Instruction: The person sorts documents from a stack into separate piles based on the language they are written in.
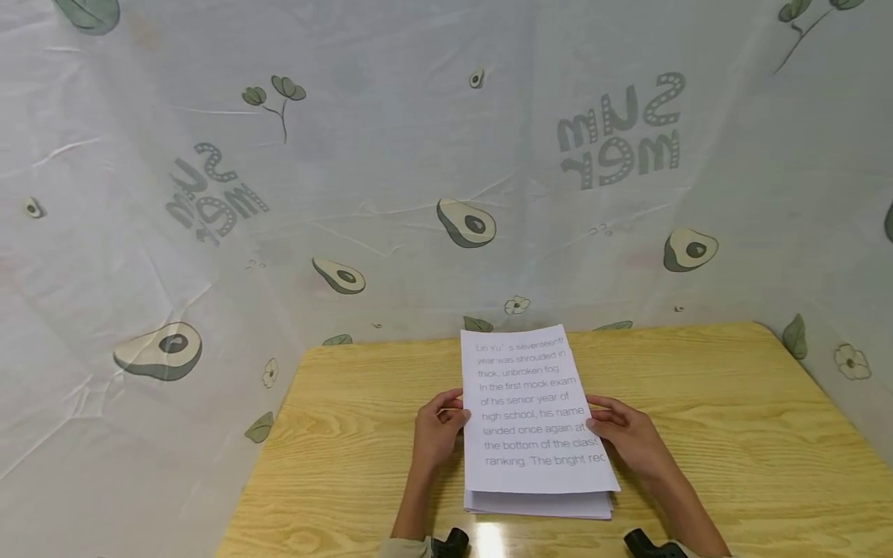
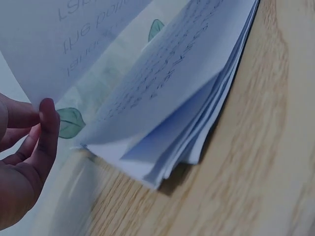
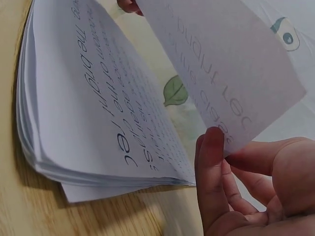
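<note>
A printed sheet of paper (image 1: 530, 411) is held up by both hands, one at each long side. My left hand (image 1: 438, 430) pinches its left edge between thumb and fingers; the left wrist view shows the fingertips (image 2: 47, 110) behind the page. My right hand (image 1: 628, 435) pinches the right edge the same way, and its fingertips (image 3: 212, 142) show in the right wrist view. Beneath the raised sheet lies a stack of printed pages (image 3: 98, 123), some corners slightly fanned. In the head view only the stack's near edge (image 1: 537, 505) shows below the sheet.
The wooden table (image 1: 349, 434) extends to both sides of the papers. Behind it hangs a pale cloth (image 1: 391, 170) printed with avocados, leaves and mirrored lettering. Black wrist devices (image 1: 449, 542) sit at the sleeve ends near the bottom of the head view.
</note>
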